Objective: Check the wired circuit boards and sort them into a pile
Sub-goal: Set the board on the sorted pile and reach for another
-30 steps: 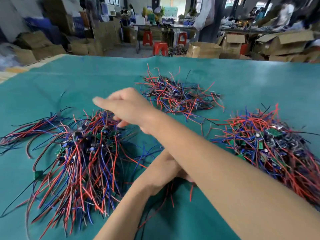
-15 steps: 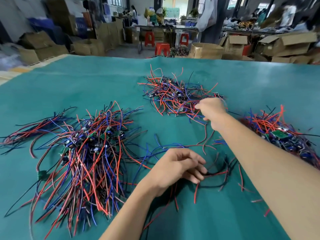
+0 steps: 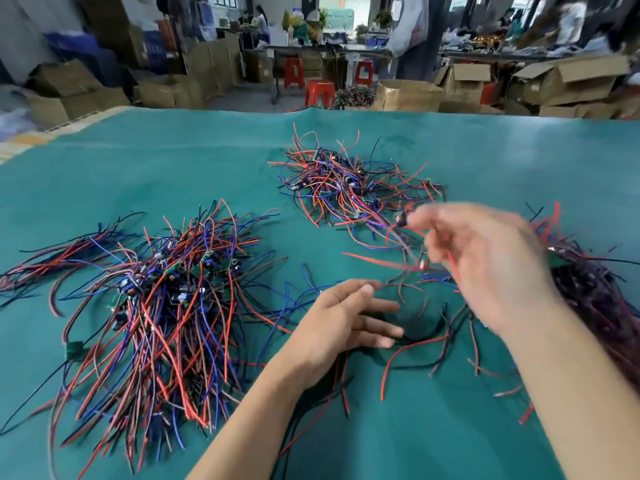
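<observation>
Three heaps of small circuit boards with red, blue and black wires lie on the teal table cover (image 3: 145, 174): a large left pile (image 3: 162, 306), a far middle pile (image 3: 343, 188), and a right pile (image 3: 588, 282) partly behind my right arm. My right hand (image 3: 485, 261), blurred by motion, is raised near the middle pile and pinches a wired board (image 3: 405, 220) whose red wires trail down. My left hand (image 3: 346, 320) hovers low over loose wires (image 3: 426, 334) with its fingers spread and relaxed, holding nothing.
Beyond the table's far edge stand cardboard boxes (image 3: 408, 95), red stools (image 3: 320, 91) and other worktables with people in the background. Bare teal cover stretches at the far left and near front between my arms.
My right hand has drawn back from the middle pile toward me, lifting a wired board with it. My left hand has uncurled, spreading its fingers over the loose wires.
</observation>
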Demonstrator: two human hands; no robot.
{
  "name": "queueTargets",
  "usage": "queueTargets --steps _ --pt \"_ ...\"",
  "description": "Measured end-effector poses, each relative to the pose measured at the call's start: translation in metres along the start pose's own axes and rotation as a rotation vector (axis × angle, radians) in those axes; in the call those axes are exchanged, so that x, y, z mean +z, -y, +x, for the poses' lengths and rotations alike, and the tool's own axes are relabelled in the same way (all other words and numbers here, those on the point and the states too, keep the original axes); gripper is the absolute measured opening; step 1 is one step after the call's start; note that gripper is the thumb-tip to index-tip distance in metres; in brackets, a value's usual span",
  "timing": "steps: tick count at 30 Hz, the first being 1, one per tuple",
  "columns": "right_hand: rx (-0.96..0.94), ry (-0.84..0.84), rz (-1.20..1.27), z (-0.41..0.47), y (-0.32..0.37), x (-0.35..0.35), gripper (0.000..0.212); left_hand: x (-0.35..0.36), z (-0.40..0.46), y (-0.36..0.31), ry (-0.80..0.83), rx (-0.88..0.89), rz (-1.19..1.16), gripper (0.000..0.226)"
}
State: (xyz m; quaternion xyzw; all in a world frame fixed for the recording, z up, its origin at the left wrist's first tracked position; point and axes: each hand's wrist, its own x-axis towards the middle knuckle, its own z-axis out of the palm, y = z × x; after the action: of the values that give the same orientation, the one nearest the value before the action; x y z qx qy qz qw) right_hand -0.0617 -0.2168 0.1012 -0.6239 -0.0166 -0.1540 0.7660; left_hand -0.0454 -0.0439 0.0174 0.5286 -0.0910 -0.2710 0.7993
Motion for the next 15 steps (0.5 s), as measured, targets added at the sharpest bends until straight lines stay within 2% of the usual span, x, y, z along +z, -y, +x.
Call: queueTargets --steps 2,5,9,12,13,15 --pt "0.092 0.134 -0.008 -0.023 -0.019 -0.003 0.018 0.0 0.001 -0.001 0.0 -0.028 -0.011 0.036" --pt "0.222 0.36 -0.152 -0.037 -0.043 -0.003 0.017 -0.002 0.003 -0.002 0.041 -0.057 -0.008 0.051" --pt "0.281 0.563 -0.332 -0.038 -0.046 -0.002 0.021 -0.003 0.002 0.001 0.02 -0.033 0.04 0.05" --pt "0.339 0.618 -0.394 -0.038 -0.043 -0.004 0.021 -0.004 0.002 0.003 0.003 0.016 0.027 0.033" --pt "0.361 0.592 -0.411 -0.037 -0.044 -0.005 0.016 -0.005 0.002 0.003 0.004 0.035 0.036 0.028" --pt "0.37 0.423 -0.479 -0.035 -0.05 -0.005 0.015 -0.005 0.002 0.004 0.012 0.065 0.046 0.022"
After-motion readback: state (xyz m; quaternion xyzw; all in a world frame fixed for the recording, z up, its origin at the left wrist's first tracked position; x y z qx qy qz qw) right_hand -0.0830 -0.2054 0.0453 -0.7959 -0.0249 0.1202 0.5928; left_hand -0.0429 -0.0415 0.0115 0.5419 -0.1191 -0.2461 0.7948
